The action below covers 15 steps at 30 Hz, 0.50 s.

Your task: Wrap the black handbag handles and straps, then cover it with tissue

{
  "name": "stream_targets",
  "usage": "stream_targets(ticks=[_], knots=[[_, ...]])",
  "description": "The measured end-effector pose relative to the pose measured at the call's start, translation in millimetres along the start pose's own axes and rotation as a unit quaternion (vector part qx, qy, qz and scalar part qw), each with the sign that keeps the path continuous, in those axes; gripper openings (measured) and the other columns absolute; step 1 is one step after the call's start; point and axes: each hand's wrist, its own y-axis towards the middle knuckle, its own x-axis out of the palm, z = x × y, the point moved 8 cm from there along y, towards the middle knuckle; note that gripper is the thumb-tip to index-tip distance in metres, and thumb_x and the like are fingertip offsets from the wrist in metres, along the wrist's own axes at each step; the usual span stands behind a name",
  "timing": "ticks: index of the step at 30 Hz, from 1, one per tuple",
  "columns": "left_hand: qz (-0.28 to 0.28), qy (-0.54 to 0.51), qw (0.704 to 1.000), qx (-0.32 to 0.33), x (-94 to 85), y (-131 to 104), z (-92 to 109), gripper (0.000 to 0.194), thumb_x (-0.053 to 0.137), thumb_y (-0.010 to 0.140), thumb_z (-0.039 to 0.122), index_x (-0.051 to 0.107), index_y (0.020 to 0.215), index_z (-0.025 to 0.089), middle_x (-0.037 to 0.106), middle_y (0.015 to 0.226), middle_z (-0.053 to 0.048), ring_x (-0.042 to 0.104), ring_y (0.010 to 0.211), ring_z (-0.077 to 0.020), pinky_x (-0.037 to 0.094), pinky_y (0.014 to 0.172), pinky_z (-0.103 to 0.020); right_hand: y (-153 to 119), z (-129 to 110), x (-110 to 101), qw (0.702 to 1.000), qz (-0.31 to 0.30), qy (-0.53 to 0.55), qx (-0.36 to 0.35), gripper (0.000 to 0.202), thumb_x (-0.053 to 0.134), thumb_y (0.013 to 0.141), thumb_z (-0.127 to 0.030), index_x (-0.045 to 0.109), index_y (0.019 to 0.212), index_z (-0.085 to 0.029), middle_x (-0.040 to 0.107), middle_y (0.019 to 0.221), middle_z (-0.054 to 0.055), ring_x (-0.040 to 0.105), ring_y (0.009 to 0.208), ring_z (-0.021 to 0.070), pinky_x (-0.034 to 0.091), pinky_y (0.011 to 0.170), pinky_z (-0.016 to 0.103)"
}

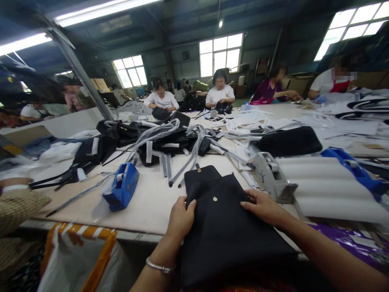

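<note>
Smooth black rectangular bag point(219, 235) with a small shiny stud point(215, 199) lies across the near edge of the pale-topped bench point(152, 202). The left hand point(180, 219) pinches one side, thumb on top; the right hand point(261, 206) lightly pinches the other. A loosened pinch could let it slide off; swinging right could knock the grey tape dispenser point(285, 192).

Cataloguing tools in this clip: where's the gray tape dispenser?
In the head view, the gray tape dispenser is right of centre, just beyond the right hand, beside the ridged white material.
</note>
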Motion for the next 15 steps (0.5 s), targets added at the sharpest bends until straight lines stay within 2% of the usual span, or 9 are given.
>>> stream_targets(ticks=[3,5,7,8,10,12,15], knots=[[0.033,0.140,0.989,0.029,-8.2,-5.2,12.1,0.035,0.053,0.091,0.037,0.059,0.115,0.013,0.069,0.094,-0.015,0.065,0.090,-0.0294,0.047,0.079,-0.039,4.3,-5.0,-3.6,0.986,0.055,-0.153,-0.028,0.034,0.065,0.076,-0.036,0.068,0.106,-0.019,0.074,0.099,0.008,0.067,0.093,0.0287,0.050,0.085,0.038],[0.066,0.222,0.966,0.111,-15.9,-7.7,38.3,0.033,0.057,0.089,0.031,0.060,0.118,0.015,0.066,0.101,-0.013,0.062,0.096,-0.0284,0.047,0.084,-0.039,5.0,-7.7,-2.9,0.974,0.060,-0.216,-0.037,0.033,0.063,0.078,-0.036,0.067,0.105,-0.018,0.072,0.099,0.010,0.066,0.093,0.0284,0.048,0.084,0.038],[0.073,0.235,0.946,0.212,-17.9,-8.0,68.9,0.027,0.062,0.086,0.025,0.066,0.112,0.020,0.063,0.104,-0.010,0.057,0.102,-0.0261,0.045,0.091,-0.038,4.6,-10.0,-1.4,0.970,0.049,-0.234,-0.041,0.031,0.062,0.080,-0.037,0.066,0.104,-0.017,0.072,0.098,0.010,0.065,0.090,0.0273,0.048,0.080,0.036],[0.059,0.229,0.939,0.249,-15.9,-6.0,81.4,0.022,0.064,0.085,0.024,0.069,0.106,0.021,0.062,0.103,-0.009,0.056,0.103,-0.0253,0.044,0.094,-0.038,4.0,-11.5,-1.3,0.970,0.047,-0.235,-0.045,0.030,0.062,0.080,-0.037,0.066,0.103,-0.018,0.072,0.097,0.009,0.065,0.088,0.0268,0.048,0.078,0.035],[0.010,0.214,0.936,0.281,-6.9,2.8,97.8,0.015,0.067,0.084,0.028,0.074,0.096,0.023,0.063,0.099,-0.007,0.055,0.102,-0.0250,0.043,0.095,-0.039,1.9,-15.3,-1.6,0.971,0.048,-0.230,-0.055,0.030,0.061,0.081,-0.038,0.066,0.103,-0.019,0.072,0.096,0.008,0.065,0.087,0.0260,0.047,0.076,0.034],[-0.045,0.209,0.936,0.280,6.7,14.1,104.8,0.015,0.069,0.082,0.034,0.076,0.093,0.026,0.064,0.100,-0.007,0.054,0.105,-0.0266,0.043,0.097,-0.042,-0.7,-18.6,-1.6,0.973,0.050,-0.213,-0.069,0.031,0.061,0.082,-0.037,0.066,0.108,-0.020,0.072,0.100,0.007,0.065,0.090,0.0261,0.048,0.078,0.034],[-0.118,0.210,0.939,0.245,27.6,28.5,102.7,0.018,0.068,0.082,0.041,0.077,0.090,0.029,0.063,0.114,-0.007,0.048,0.121,-0.0316,0.037,0.105,-0.048,-4.2,-21.6,-1.4,0.978,0.053,-0.182,-0.092,0.036,0.060,0.082,-0.034,0.064,0.116,-0.022,0.071,0.110,0.006,0.065,0.098,0.0261,0.047,0.086,0.035]])
